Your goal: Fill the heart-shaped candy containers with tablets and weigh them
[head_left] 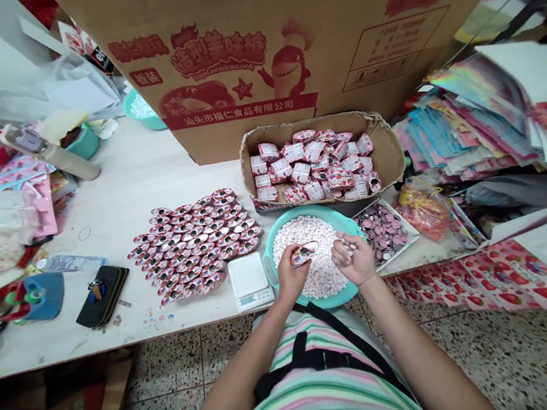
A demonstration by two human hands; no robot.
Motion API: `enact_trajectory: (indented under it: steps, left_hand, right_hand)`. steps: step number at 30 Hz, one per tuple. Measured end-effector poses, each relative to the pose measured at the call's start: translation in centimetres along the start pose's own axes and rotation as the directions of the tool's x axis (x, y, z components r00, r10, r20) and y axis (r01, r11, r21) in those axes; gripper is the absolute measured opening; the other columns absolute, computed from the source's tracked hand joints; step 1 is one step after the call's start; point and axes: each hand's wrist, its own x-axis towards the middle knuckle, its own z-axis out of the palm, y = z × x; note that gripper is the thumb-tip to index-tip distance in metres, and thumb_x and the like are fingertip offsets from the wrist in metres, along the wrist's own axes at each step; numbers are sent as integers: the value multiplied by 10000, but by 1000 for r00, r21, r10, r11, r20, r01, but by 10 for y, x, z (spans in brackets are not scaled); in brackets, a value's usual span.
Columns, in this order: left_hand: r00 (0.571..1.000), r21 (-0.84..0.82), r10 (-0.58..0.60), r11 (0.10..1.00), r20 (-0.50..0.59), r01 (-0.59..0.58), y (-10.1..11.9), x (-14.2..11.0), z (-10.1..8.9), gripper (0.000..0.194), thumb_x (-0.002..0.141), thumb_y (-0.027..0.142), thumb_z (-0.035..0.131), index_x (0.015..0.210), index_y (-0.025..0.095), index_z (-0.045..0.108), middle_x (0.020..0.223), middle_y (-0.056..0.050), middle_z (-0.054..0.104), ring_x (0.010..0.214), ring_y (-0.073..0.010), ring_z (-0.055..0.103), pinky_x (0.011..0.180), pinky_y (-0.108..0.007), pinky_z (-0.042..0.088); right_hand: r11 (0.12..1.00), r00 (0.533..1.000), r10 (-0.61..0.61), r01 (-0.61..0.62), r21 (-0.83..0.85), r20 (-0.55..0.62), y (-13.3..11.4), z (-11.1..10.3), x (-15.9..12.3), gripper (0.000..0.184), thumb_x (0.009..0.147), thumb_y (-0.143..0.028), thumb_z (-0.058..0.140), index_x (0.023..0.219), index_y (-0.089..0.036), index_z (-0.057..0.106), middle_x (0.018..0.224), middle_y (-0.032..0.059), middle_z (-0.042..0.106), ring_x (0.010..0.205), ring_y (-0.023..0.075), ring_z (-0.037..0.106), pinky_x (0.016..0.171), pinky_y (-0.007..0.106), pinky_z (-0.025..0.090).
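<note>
My left hand [293,276] is closed round a small red-and-white candy box [305,252], its dark opening facing up. Close by on the right, my right hand [354,258] has its fingers curled over some small white candies [348,243]. Both hands are above a turquoise basin [271,274] filled with pale round candies [321,279]. Left of the basin sits a white digital scale [249,277]. Beyond it many similar open boxes [198,242] stand packed in rows. To the right, a white tray [411,235] holds pink and silver round lids [382,227].
A cut-down carton [246,161] with several filled-looking boxes lies behind the basin, before a tall cardboard box [253,53]. Stacked printed sheets [469,125] crowd the right. A dark wallet [103,296] and a tumbler [66,158] are on the left of the table [69,339].
</note>
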Motion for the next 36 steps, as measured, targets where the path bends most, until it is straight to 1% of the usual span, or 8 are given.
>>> enact_trajectory:
  steps: [4,7,10,14,22,27,31,36]
  left_hand:
    - [999,80,40,996,21,-42,3,-4,1,366,681,147,645,1032,211,564,1033,-33,618,981,-191,579,882,-338,445]
    - [996,142,67,987,56,-75,4,-7,1,385,668,111,637,1034,211,569,1048,-35,620,993,-191,573,883,-334,444]
    - [980,208,120,966,160,-152,8,-10,2,413,666,81,620,1053,216,571,1060,-40,624,999,-196,569,885,-339,441]
    - [947,249,165,939,276,-236,15,-11,3,451,661,60,607,1078,227,570,1074,-42,630,1005,-208,564,888,-353,435]
    - [958,227,164,949,236,-219,22,-13,4,418,683,85,611,1074,226,571,1056,-41,634,997,-205,568,868,-339,443]
    - [964,216,157,955,214,-203,22,-15,4,407,689,111,635,1074,228,571,1049,-38,634,985,-200,571,864,-332,446]
    - [971,212,138,961,194,-179,21,-17,4,405,680,104,636,1060,225,570,1045,-40,630,988,-198,570,868,-332,444]
    - [978,145,114,979,177,-140,18,-18,5,392,672,105,628,1041,223,569,1037,-30,627,984,-188,572,871,-321,439]
  right_hand:
    - [1000,987,-15,17,12,-159,8,2,7,73,714,-259,519,686,-192,512,461,-69,379,352,47,268,333,166,222]
    - [992,951,-109,123,31,-291,13,8,13,93,689,-248,530,633,-180,503,548,-33,494,423,49,395,362,158,278]
    - [976,912,-197,216,13,-361,18,16,18,92,671,-241,533,610,-175,516,615,-9,565,527,71,502,431,171,361]
    - [969,901,-241,244,-39,-362,25,25,18,112,667,-253,539,591,-172,549,624,-8,592,573,86,542,510,198,417]
    - [934,880,-326,245,-259,-344,35,32,11,291,740,-397,512,564,-173,572,566,1,586,594,127,578,611,262,453]
    - [911,859,-370,261,-319,-353,34,36,11,282,742,-364,504,542,-171,547,540,5,569,535,109,535,541,242,409]
    - [923,851,-359,263,-280,-384,33,37,11,260,743,-343,510,541,-180,494,483,-37,473,424,66,405,432,217,311]
    - [944,869,-319,256,-207,-378,30,35,11,304,742,-381,519,524,-184,438,471,-61,394,397,47,326,397,209,267]
